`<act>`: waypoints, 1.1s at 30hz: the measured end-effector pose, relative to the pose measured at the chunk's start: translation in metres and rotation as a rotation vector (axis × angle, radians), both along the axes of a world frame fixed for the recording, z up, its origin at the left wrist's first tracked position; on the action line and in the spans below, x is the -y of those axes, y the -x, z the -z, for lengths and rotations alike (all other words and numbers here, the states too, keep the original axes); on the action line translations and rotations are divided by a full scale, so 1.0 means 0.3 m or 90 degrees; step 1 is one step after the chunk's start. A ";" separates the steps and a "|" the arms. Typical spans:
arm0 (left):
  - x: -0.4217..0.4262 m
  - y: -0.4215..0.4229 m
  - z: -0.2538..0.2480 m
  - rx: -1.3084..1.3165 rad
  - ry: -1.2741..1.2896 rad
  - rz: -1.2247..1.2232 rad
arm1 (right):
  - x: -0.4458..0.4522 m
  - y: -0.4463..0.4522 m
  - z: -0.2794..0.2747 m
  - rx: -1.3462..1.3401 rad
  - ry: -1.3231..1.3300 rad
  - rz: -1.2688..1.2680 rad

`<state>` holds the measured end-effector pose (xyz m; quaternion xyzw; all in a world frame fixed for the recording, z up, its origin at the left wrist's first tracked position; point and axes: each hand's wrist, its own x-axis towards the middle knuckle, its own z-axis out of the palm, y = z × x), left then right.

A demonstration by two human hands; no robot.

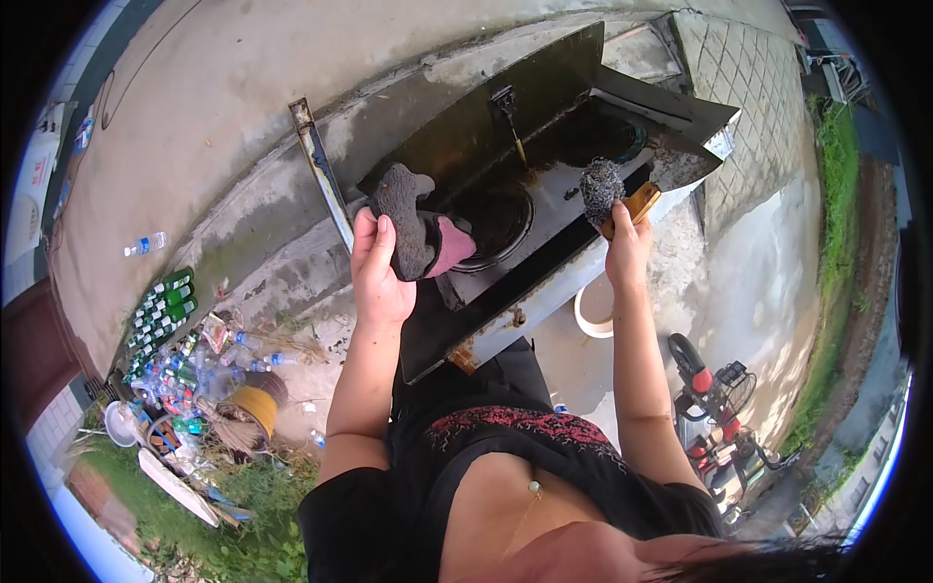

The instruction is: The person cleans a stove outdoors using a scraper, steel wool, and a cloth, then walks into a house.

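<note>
My left hand [381, 277] is closed, thumb and fingers pinching a dirty, dark grey work glove [413, 219]. A pink patch of fabric shows on its right side. It hangs over the left end of a grimy metal gas stove [564, 257]. Over the stove's right half, my right hand [627, 238] grips a steel wool scrubber [601, 187] together with a yellow-brown handle-like piece [641, 202], whose kind I cannot make out. Between my hands lies a round, blackened burner well [491, 223]. A second, dark round well [607, 141] sits farther back on the right.
A metal strip [321, 170] stands left of the stove. Below its front edge is a white bucket [595, 309]. Green bottles [163, 309], plastic bottles and a yellow bucket [255, 406] lie at left. A red-and-black wheeled vehicle [724, 418] stands at right.
</note>
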<state>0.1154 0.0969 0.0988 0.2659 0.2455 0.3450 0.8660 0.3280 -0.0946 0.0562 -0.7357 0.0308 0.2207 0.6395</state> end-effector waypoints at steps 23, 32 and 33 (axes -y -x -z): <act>-0.069 -0.094 0.532 -0.454 -0.420 0.193 | 0.054 0.089 -0.137 0.402 0.560 -0.455; 0.039 -0.036 0.498 -0.416 -0.443 0.318 | -0.172 0.176 0.109 0.443 0.784 -0.741; 0.028 -0.016 0.491 -0.432 -0.437 0.302 | -0.198 0.197 0.062 0.451 0.767 -0.712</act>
